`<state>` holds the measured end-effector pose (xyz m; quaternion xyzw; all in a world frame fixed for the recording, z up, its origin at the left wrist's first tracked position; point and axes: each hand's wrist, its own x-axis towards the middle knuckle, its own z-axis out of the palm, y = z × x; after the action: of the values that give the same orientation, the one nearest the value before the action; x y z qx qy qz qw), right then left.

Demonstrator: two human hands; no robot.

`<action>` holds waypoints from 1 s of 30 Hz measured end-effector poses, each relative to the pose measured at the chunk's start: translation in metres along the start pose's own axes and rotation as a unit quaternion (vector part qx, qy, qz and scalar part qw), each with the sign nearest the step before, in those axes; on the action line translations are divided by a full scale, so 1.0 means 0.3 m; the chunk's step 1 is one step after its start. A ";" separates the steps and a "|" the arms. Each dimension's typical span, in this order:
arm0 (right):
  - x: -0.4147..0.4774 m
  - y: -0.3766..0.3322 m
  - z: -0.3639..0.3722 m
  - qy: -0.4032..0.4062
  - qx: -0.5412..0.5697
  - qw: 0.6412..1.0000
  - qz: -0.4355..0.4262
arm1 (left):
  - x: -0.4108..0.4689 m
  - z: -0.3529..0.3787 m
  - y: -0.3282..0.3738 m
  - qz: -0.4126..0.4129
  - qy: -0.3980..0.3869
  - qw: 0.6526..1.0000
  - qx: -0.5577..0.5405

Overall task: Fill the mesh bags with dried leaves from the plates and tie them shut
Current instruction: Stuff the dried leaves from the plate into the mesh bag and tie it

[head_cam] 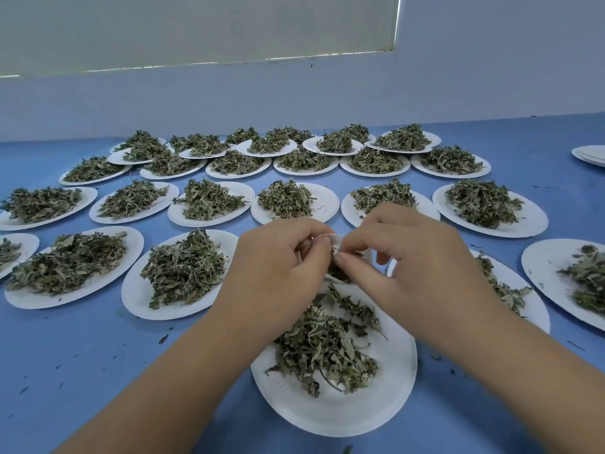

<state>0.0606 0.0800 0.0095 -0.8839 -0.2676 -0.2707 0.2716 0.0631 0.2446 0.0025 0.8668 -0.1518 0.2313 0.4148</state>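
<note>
Mesh bag — pinched between left grip, right grip

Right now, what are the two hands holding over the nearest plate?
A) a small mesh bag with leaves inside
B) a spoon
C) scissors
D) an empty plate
A: the left hand and the right hand both pinch a small white mesh bag with dark leaves inside, above the nearest paper plate of dried leaves.

A blue tabletop is being backed at twelve o'clock by a pale wall and a blind.
</note>
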 end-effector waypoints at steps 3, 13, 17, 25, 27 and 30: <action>-0.007 0.016 -0.039 -0.009 0.009 0.997 -0.071 | 0.007 -0.009 -0.007 -0.037 0.012 0.998 -0.045; 0.001 0.014 -0.011 -0.202 -0.100 0.969 -0.100 | -0.003 0.002 0.005 -0.005 -0.007 1.000 -0.026; -0.004 0.021 -0.030 -0.133 -0.030 0.985 -0.104 | 0.007 -0.012 -0.004 -0.015 0.004 0.999 -0.033; 0.000 0.007 -0.013 -0.210 -0.102 0.968 -0.087 | 0.000 0.000 0.011 -0.038 -0.034 0.997 -0.049; -0.004 0.012 -0.018 -0.195 -0.071 0.975 -0.076 | 0.003 -0.006 0.005 -0.041 -0.031 0.997 -0.056; -0.010 0.024 -0.058 -0.103 0.027 0.993 -0.042 | 0.013 -0.026 -0.007 -0.051 -0.004 0.996 -0.074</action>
<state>0.0571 0.0629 0.0175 -0.8872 -0.3384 -0.1824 0.2553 0.0654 0.2518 0.0074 0.8410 -0.1261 0.1946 0.4888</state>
